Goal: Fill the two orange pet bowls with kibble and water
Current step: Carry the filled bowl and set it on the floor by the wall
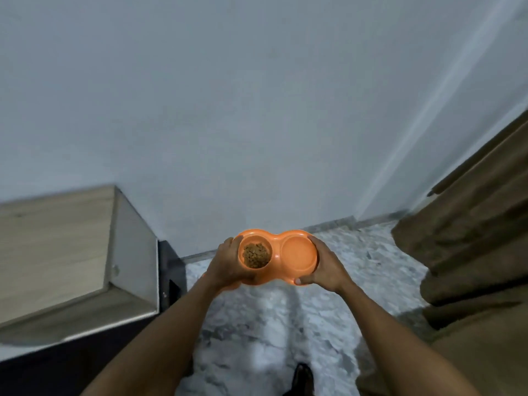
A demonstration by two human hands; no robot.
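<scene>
I see the orange double bowl (275,257) between both hands: left hand (228,264) grips the kibble (256,255) side, right hand (324,265) grips the other side, above the floor (271,324).

The twin bowl dish (275,244) is held in the air above the floor (257,324). The left hand (225,264) grips the dish's left end and the right hand (325,264) grips its right end. Kibble (256,255) lies in the dish's left bowl (246,241), and the right bowl (298,254) sits just beside it. The wall (228,110) stands behind the dish. A cabinet (54,241) stands to the left of the dish, against that wall. A curtain (471,238) hangs to the right of the dish, well apart, reaching the floor. A shoe (303,378) rests on the floor before the dish, nearer the person.
</scene>
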